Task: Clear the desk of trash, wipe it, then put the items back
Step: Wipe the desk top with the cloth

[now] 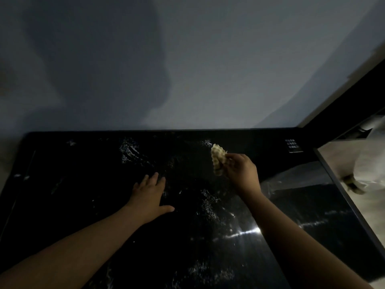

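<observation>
Gleaming wet, black desk [83, 184] meets grey wall [208, 69].

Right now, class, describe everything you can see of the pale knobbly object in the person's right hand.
The pale knobbly object is cream-coloured, tapering to a point at the top, with rows of small bumps down its side, rather like a seashell. The right hand pinches its right edge, holding it upright over the black desk; nothing else visibly touches it.
</observation>
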### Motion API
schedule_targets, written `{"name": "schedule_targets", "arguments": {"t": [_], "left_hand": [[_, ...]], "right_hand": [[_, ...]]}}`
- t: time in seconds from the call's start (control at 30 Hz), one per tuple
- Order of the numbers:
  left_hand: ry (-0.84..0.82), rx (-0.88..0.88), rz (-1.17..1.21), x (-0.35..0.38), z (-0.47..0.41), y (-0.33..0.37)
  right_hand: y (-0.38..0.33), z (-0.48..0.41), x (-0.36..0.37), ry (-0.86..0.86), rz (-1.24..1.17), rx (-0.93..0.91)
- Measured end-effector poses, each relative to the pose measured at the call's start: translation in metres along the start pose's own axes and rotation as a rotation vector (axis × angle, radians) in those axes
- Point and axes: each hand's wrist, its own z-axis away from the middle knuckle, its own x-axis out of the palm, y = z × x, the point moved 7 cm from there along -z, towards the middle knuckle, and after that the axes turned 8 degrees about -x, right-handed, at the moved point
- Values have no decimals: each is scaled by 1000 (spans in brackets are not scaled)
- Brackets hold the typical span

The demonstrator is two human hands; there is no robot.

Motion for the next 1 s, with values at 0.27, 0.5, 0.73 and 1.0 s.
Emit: {"name": "schedule_targets", "arguments": {"t": [0.27,0.5,0.73,1.0], "left_hand": [[20,-14,74,-6,-57,14],[5,-100,52,7,-93,15],[26,-135,-14,20,-108,10],[33,-147,-17,24,-113,10]], "right_hand": [[31,-85,35,-75,3,-63],[53,-142,70,-110,-1,-106],[57,-177,106,-138,28,-102],[68,-173,149,-333,-39,-142]]}}
